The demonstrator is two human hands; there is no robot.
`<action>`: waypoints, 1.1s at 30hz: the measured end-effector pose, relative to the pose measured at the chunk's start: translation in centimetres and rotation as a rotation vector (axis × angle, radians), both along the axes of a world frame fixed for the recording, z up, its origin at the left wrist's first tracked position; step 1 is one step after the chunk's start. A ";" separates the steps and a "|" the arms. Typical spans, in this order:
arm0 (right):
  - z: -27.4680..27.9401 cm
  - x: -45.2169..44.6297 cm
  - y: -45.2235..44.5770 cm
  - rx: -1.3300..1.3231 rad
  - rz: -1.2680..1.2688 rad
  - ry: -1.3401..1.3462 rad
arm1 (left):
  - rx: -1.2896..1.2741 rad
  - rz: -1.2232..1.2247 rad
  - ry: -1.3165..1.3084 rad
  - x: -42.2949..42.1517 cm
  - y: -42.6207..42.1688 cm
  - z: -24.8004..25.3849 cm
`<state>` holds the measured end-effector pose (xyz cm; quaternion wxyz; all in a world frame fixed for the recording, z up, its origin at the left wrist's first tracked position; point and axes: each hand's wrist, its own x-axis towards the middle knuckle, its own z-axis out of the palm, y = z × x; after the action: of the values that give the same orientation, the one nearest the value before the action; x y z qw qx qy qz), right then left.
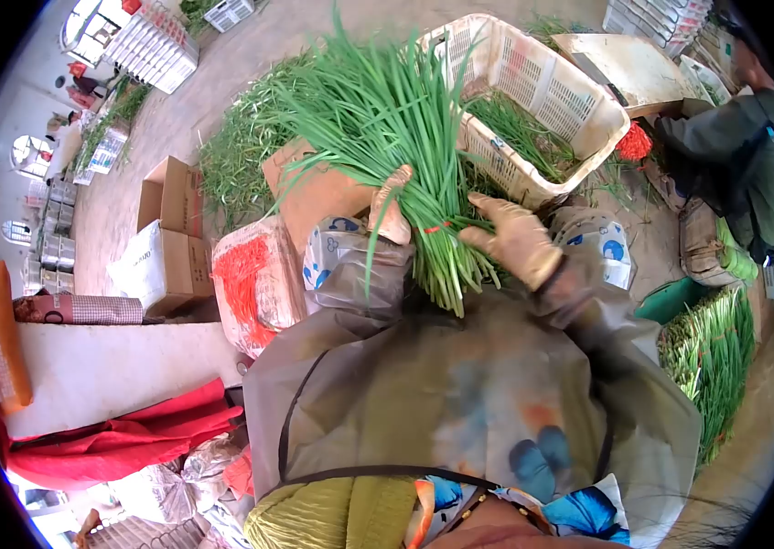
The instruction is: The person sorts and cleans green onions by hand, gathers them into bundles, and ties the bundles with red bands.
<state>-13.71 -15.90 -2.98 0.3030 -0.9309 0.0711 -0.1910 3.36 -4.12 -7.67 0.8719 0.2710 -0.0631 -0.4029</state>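
A large bunch of green garlic chives (410, 119) is in front of my body, its leaves fanning away from me and its pale stem ends pointing toward me. A thin red tie (438, 227) goes round the stems. My left hand (391, 209), in a stained light glove, is closed on the left side of the bunch, with some fingers hidden behind it. On the right, my right hand (517, 242), gloved too, has its thumb and fingers apart at the stems. Whether its fingertips touch them I cannot tell.
Loose chives (241, 137) lie beyond a cardboard piece (323, 188). Red ties (248, 279) rest on a package at left. A white crate (533, 78) holds more greens. Tied bunches (716, 357) stand at right, near another person (753, 156). Cardboard boxes (181, 261) stand left.
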 end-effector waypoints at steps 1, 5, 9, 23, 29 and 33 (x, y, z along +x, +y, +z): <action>-1.3 0.9 1.0 -0.159 -0.082 -0.072 | 0.103 0.064 -0.122 -1.1 0.1 1.6; 1.4 2.1 0.3 0.224 -0.157 -0.261 | 0.053 0.011 -0.187 -2.0 0.1 2.9; 5.8 4.7 -1.4 -0.140 -0.056 -0.290 | 0.141 -0.022 -0.187 -3.0 0.2 3.4; 2.3 7.3 -16.4 0.340 -0.573 -0.275 | 0.210 -0.017 -0.315 -3.6 1.3 3.4; 6.7 6.0 -9.3 -0.133 -0.323 -0.359 | 0.186 -0.002 -0.298 -3.6 0.6 2.1; 7.4 9.5 -2.5 -0.329 0.075 -0.182 | 0.253 0.012 -0.400 -4.5 -0.1 2.9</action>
<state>-4.22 -18.41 4.37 0.1587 -0.9489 -0.0237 -0.2719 -1.14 -4.18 -4.79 0.8036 0.4527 -0.1821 -0.3408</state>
